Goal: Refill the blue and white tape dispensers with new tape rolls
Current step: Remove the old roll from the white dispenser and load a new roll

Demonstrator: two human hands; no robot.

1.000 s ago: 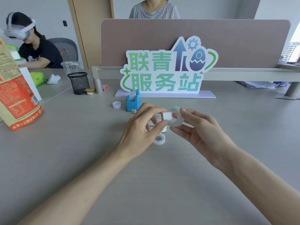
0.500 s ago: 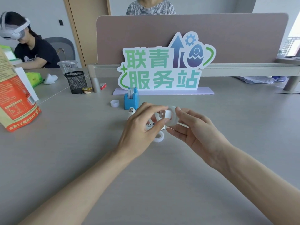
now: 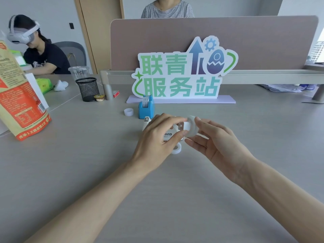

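While the blue plastic tape dispenser (image 3: 146,110) already carries tape, the left hand (image 3: 157,137) pinches a small white plastic hub (image 3: 184,126) into the translucent tape roll (image 3: 191,126) gripped by the right hand (image 3: 213,139); seating it in the white dispenser (image 3: 147,122) underneath likely follows.

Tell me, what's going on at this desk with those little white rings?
A person is refilling tape dispensers. The right hand holds a white tape roll above the desk while the left hand pinches a small white piece at the roll's centre. The white dispenser sits mostly hidden behind the hands. The blue dispenser stands further back with tape in it. Another roll and a small white ring lie on the table.
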